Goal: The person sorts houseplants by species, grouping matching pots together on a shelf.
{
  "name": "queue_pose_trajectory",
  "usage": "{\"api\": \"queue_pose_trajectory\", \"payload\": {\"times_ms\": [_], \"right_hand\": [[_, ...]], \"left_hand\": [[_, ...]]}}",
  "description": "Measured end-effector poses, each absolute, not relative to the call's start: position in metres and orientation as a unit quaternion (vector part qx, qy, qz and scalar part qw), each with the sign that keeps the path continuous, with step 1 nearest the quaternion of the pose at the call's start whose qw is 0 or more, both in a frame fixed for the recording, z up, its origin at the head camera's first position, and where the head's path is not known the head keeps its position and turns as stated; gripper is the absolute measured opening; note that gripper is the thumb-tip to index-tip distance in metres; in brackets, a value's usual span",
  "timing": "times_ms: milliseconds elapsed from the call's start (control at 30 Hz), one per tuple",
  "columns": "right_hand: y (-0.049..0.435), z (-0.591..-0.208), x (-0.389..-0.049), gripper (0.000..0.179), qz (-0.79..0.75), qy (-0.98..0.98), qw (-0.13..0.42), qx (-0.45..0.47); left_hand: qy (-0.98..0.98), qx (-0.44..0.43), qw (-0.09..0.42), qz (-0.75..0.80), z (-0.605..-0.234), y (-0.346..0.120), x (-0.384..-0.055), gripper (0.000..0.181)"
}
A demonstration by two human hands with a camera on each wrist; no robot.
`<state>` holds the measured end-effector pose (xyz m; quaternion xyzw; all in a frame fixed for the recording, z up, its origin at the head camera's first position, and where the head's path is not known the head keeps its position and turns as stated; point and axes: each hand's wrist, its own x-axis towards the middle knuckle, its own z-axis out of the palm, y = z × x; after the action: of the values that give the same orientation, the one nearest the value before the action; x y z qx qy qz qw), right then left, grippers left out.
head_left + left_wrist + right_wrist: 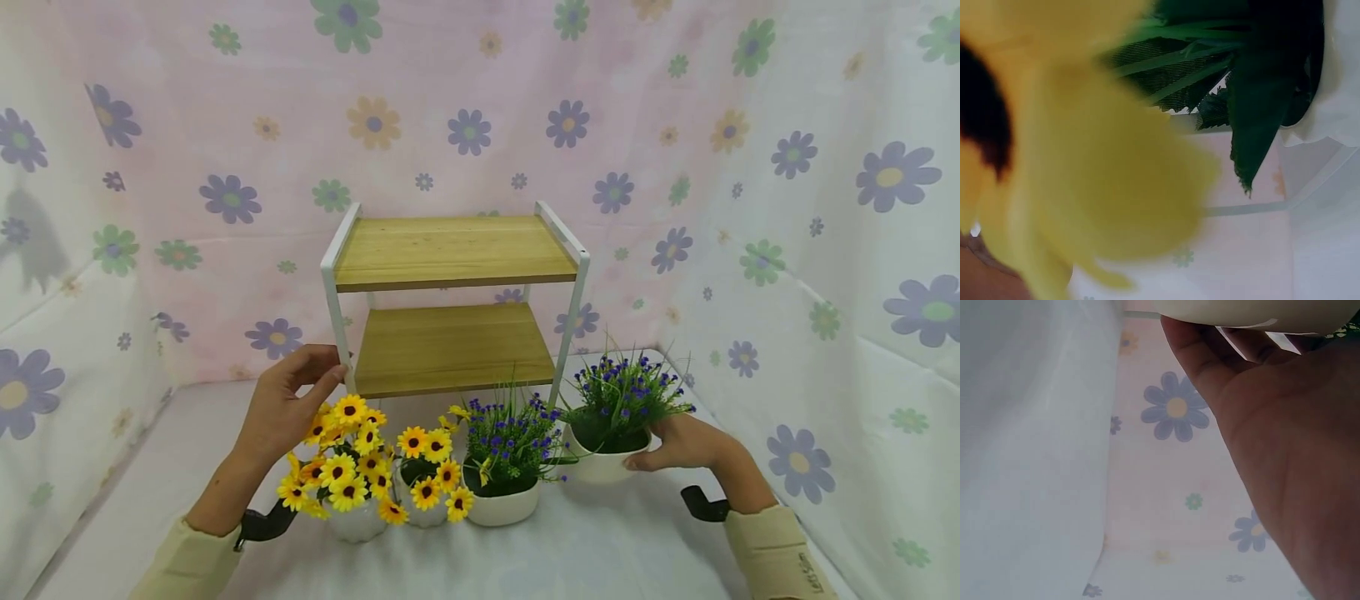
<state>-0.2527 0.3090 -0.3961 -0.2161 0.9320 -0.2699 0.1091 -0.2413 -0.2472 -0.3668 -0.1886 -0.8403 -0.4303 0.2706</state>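
Observation:
A two-tier wooden shelf rack [457, 250] with white metal sides stands at the middle. My left hand [288, 400] grips its left front post between thumb and fingers, just above a white pot of yellow flowers [348, 467]. Those yellow petals [1116, 162] blur across the left wrist view, hiding most of that hand. At the right, my right hand [678, 442] holds a white oval pot with purple flowers [607, 462], thumb in front and fingers behind. From below, the right wrist view shows the fingers against the pot's underside [1260, 314].
A smaller pot of yellow flowers [426, 508] and another white pot with purple flowers [502, 504] stand in front of the rack. White cloth covers the table [600, 550]. Flower-printed curtains [450, 100] close off the back and both sides.

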Motion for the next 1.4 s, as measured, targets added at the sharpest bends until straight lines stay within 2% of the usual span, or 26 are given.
{"api": "queue_pose_trajectory", "payload": {"times_ms": [67, 300, 500, 733, 900, 1033, 1400], "right_hand": [[0.311, -0.394, -0.253, 0.111, -0.298, 0.919, 0.095, -0.239], [0.320, -0.388, -0.252, 0.105, -0.346, 0.895, 0.048, -0.279], [0.323, -0.383, -0.254, 0.109, -0.417, 0.846, 0.019, -0.333], [0.322, -0.374, -0.255, 0.100, -0.445, 0.818, -0.031, -0.364], [0.318, -0.364, -0.258, 0.113, -0.488, 0.783, -0.041, -0.384], [0.314, -0.350, -0.259, 0.116, -0.483, 0.784, -0.058, -0.385], [0.296, -0.291, -0.254, 0.104, -0.458, 0.797, -0.088, -0.385]], "left_hand": [[-0.841, -0.188, 0.270, -0.430, -0.367, -0.247, -0.241, 0.022], [-0.841, -0.186, 0.267, -0.432, -0.367, -0.247, -0.242, 0.022], [-0.840, -0.189, 0.269, -0.431, -0.367, -0.247, -0.242, 0.024], [-0.840, -0.189, 0.270, -0.431, -0.367, -0.246, -0.242, 0.024], [-0.843, -0.189, 0.271, -0.425, -0.367, -0.247, -0.242, 0.025], [-0.842, -0.190, 0.274, -0.424, -0.367, -0.247, -0.241, 0.025], [-0.842, -0.187, 0.275, -0.425, -0.369, -0.248, -0.242, 0.024]]}}
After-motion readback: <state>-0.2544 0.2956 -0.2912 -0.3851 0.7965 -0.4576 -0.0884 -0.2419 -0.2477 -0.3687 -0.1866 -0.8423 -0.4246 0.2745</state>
